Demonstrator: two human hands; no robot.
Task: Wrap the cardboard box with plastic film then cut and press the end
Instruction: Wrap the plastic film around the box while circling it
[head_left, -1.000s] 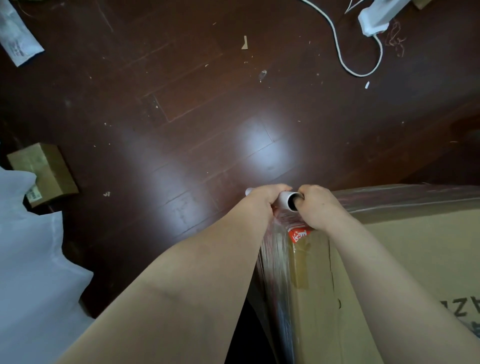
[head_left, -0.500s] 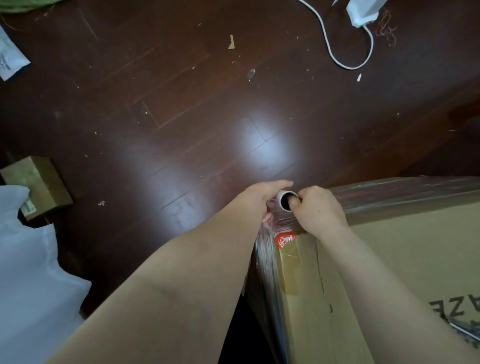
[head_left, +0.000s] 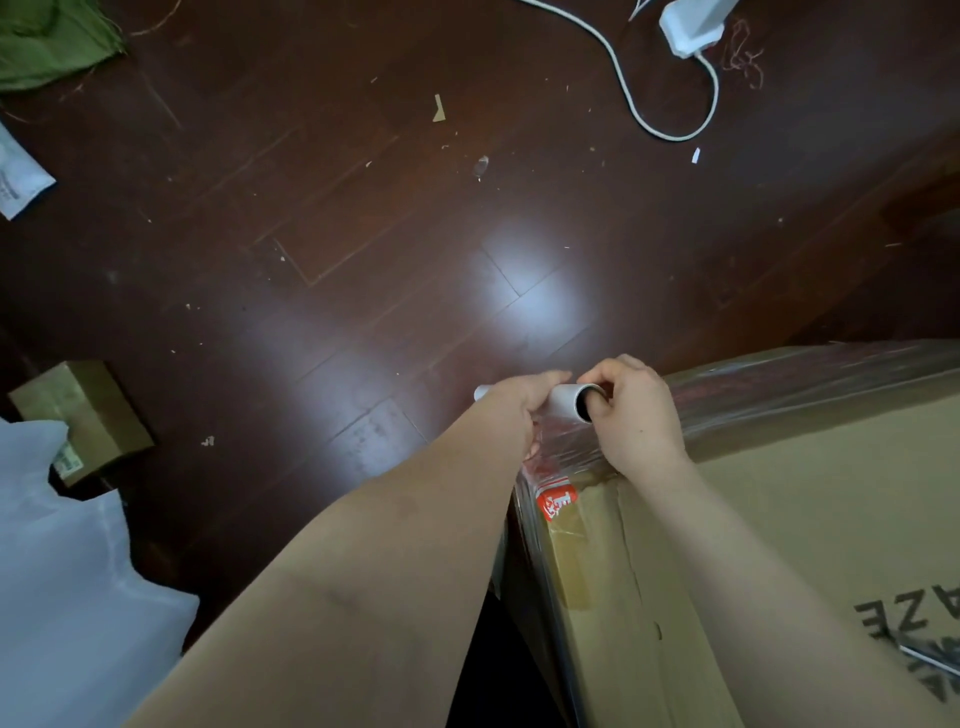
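From the head camera I look down at a big cardboard box (head_left: 805, 519) that fills the lower right of the view, standing on a dark wooden floor (head_left: 363, 234). Its near left corner and far edge are covered in shiny plastic film (head_left: 779, 384), and a red label (head_left: 555, 503) shows through the film at that corner.

Just above the corner I see both hands on the film roll (head_left: 570, 399), a pale tube lying roughly level. The left hand (head_left: 522, 408) is curled over the tube's left part. The right hand (head_left: 636, 415) grips the right end, with a fingertip at the open mouth of the core. A stretch of film runs from the roll down to the box corner.

Elsewhere on the floor lie a white cable (head_left: 631, 98) and its white plug block (head_left: 693, 23) at the top, a small brown carton (head_left: 83, 410) at left beside a white plastic bag (head_left: 62, 597), and green cloth (head_left: 47, 41) in the top left corner.
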